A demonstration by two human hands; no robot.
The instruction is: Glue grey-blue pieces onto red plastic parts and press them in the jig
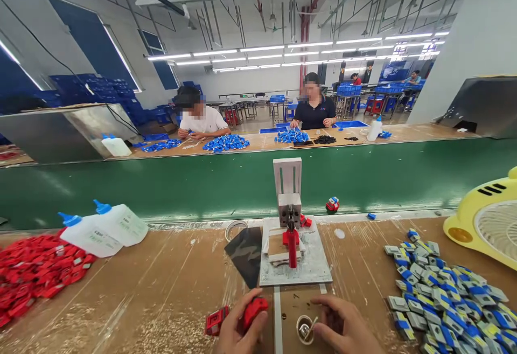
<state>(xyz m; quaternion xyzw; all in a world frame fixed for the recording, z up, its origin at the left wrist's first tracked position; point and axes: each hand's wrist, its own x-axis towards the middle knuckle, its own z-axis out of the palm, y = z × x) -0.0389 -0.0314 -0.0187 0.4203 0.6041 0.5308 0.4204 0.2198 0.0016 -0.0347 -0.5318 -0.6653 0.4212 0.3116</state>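
My left hand (242, 324) is closed around a red plastic housing (255, 311). Beside its knuckles, another red housing (217, 320) lies on the brown table. My right hand (341, 324) has its thumb and forefinger apart, over the rim of a small round cup (304, 337). A thin light stick (311, 326) leans in the cup, its upper end close to my right thumb; whether they touch I cannot tell. Ahead of both hands stands a clamp fixture with a red handle (292, 254) on a pale base plate (297, 276).
A red-parts heap (40, 270) and two white bottles (109, 230) are at left. Grey-blue assembled pieces (444, 295) pile up at right, before a yellow fan (484, 219). A black sheet (246, 254) lies beside the fixture. Beyond the green belt (222, 181), two people sit at blue parts.
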